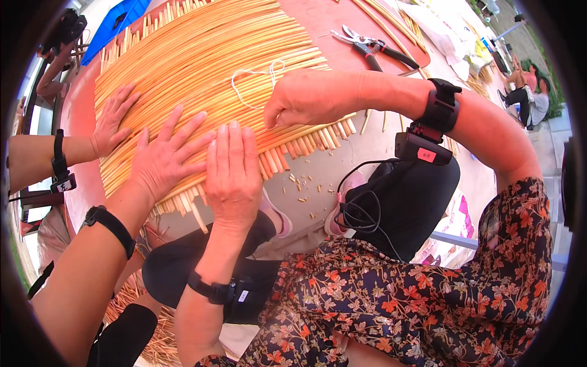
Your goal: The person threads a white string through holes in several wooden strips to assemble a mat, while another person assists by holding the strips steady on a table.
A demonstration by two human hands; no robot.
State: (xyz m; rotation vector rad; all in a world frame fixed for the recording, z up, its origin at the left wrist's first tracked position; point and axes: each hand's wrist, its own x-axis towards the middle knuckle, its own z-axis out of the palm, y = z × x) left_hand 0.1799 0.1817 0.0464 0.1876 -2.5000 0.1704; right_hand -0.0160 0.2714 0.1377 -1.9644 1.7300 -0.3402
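My left hand (232,177) lies with fingers straight and together on the lower edge of a mat of straw-coloured sticks (189,49). My right hand (306,98) is curled with fingertips down on the mat's right part; whatever it holds is hidden. A white cord (241,92) lies looped on the sticks just left of my right hand. A co-worker's two hands, one (168,156) beside my left hand and another (113,122) farther left, are spread flat on the mat.
Pruning shears (373,52) lie on the pink surface (318,24) at the top, near loose sticks (397,24) and a blue plastic tray (107,27). Cut bits (299,183) lie on the ground below. A black cable hangs by my knee. Other people sit at far right.
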